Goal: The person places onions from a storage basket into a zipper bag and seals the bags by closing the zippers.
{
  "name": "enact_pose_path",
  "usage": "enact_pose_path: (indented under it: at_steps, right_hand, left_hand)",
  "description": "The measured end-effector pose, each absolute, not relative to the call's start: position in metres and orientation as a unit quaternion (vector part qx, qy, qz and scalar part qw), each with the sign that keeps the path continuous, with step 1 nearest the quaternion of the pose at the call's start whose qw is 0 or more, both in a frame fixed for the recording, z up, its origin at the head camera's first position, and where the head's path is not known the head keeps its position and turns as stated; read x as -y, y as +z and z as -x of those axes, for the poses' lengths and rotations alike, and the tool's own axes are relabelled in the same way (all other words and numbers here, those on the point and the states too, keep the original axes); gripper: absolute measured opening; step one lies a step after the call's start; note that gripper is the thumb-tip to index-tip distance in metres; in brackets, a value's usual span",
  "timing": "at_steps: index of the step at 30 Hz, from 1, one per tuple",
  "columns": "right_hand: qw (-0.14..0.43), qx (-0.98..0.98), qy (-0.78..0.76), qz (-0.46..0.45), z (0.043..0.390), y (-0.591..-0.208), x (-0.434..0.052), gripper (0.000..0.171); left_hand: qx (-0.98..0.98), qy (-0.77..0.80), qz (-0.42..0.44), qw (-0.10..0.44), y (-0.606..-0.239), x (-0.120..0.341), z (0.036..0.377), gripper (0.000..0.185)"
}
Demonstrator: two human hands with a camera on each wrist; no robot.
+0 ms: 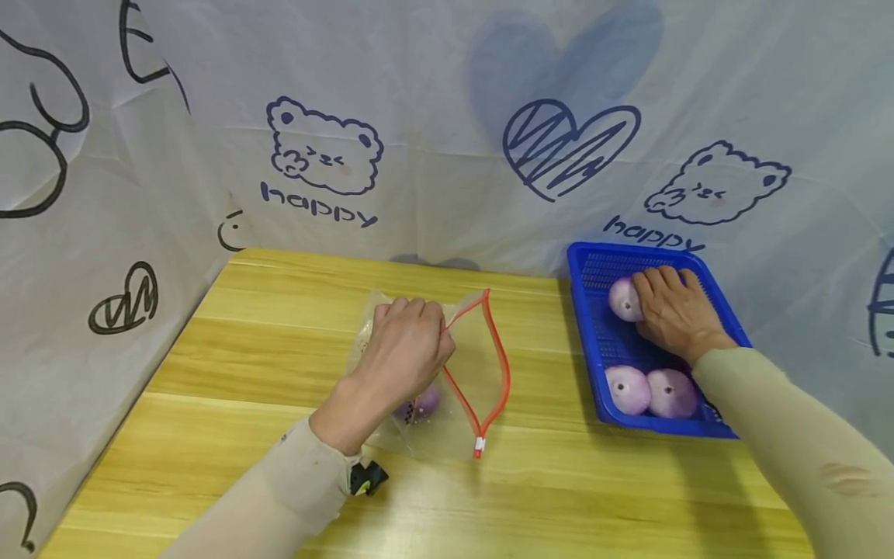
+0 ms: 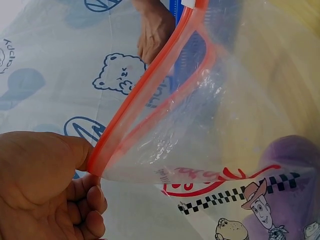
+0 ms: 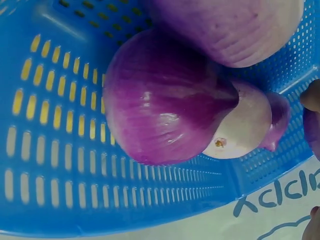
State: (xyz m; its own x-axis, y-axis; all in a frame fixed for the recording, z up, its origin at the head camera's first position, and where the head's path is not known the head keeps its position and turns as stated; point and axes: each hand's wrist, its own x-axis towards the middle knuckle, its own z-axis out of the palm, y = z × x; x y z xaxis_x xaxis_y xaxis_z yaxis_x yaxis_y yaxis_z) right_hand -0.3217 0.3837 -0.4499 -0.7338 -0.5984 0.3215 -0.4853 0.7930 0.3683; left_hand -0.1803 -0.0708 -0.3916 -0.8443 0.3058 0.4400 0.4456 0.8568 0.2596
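Note:
My left hand [image 1: 401, 349] pinches the red-edged mouth of a clear zip bag [image 2: 150, 115] between thumb and forefinger. The bag's mouth gapes toward the right, and a white slider [image 1: 479, 444] sits at its near end. Inside the bag a purple onion [image 1: 427, 400] shows through the printed plastic. Over at the blue basket [image 1: 590, 349], my right hand [image 1: 676, 310] grips a purple onion [image 1: 624, 300] near the far end. Two more onions [image 1: 626, 390] lie at the basket's near end. Only a fingertip [image 3: 311, 96] of that hand edges into the right wrist view.
A yellow wood-grain table [image 1: 279, 326] lies under the bag and basket. Behind it hangs a pale cloth [image 1: 433, 155] with bear and heart drawings, close to the basket's far rim. The basket's slotted walls rise around the onions.

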Motion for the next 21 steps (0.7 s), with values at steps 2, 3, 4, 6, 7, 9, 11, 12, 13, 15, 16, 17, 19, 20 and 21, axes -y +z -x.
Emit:
enact_pose_path:
  at_steps: [2, 3, 4, 6, 7, 9, 11, 12, 13, 15, 16, 17, 19, 20, 21]
  right_hand:
    - [0.219, 0.924, -0.126, -0.285, 0.321, -0.448, -0.381, 0.061]
    - [0.220, 0.926, -0.126, -0.282, 0.321, -0.448, -0.379, 0.062]
    - [0.219, 0.927, -0.125, -0.277, 0.320, -0.447, -0.377, 0.063]
    - [0.217, 0.930, -0.125, -0.269, 0.319, -0.445, -0.374, 0.067]
    - [0.215, 0.932, -0.125, -0.265, 0.319, -0.444, -0.373, 0.069]
    - [0.214, 0.934, -0.124, -0.259, 0.319, -0.443, -0.371, 0.071]
    - [0.217, 0.935, -0.121, -0.254, 0.319, -0.442, -0.370, 0.071]
    - [0.221, 0.935, -0.120, -0.252, 0.319, -0.441, -0.370, 0.070]
    - [0.225, 0.934, -0.118, -0.251, 0.319, -0.440, -0.369, 0.069]
    - [0.234, 0.932, -0.118, -0.249, 0.319, -0.439, -0.369, 0.067]
    - [0.238, 0.932, -0.118, -0.248, 0.318, -0.438, -0.369, 0.067]
    - [0.241, 0.931, -0.118, -0.247, 0.318, -0.436, -0.369, 0.067]
    - [0.246, 0.931, -0.117, -0.242, 0.318, -0.433, -0.368, 0.068]
    - [0.248, 0.931, -0.117, -0.240, 0.318, -0.432, -0.367, 0.068]
    - [0.251, 0.931, -0.115, -0.239, 0.318, -0.431, -0.367, 0.068]
  left_hand:
    - [0.943, -0.180, 0.200, 0.197, -0.391, 0.071, 0.180, 0.022]
    - [0.942, -0.180, 0.200, 0.199, -0.391, 0.071, 0.180, 0.022]
    - [0.942, -0.181, 0.201, 0.200, -0.391, 0.071, 0.180, 0.022]
    - [0.940, -0.182, 0.202, 0.204, -0.390, 0.070, 0.179, 0.022]
    - [0.940, -0.182, 0.202, 0.206, -0.390, 0.070, 0.179, 0.023]
    - [0.939, -0.183, 0.203, 0.207, -0.390, 0.070, 0.179, 0.023]
    - [0.939, -0.183, 0.203, 0.208, -0.390, 0.070, 0.179, 0.023]
    - [0.939, -0.182, 0.203, 0.208, -0.390, 0.070, 0.179, 0.023]
    - [0.939, -0.183, 0.203, 0.207, -0.390, 0.071, 0.179, 0.023]
    - [0.940, -0.184, 0.202, 0.205, -0.390, 0.071, 0.180, 0.023]
    - [0.940, -0.184, 0.202, 0.204, -0.390, 0.071, 0.180, 0.023]
    - [0.940, -0.184, 0.202, 0.203, -0.389, 0.072, 0.180, 0.022]
    - [0.941, -0.185, 0.201, 0.201, -0.389, 0.072, 0.180, 0.022]
    - [0.941, -0.184, 0.200, 0.200, -0.388, 0.072, 0.180, 0.021]
    - [0.941, -0.183, 0.200, 0.200, -0.388, 0.072, 0.180, 0.021]
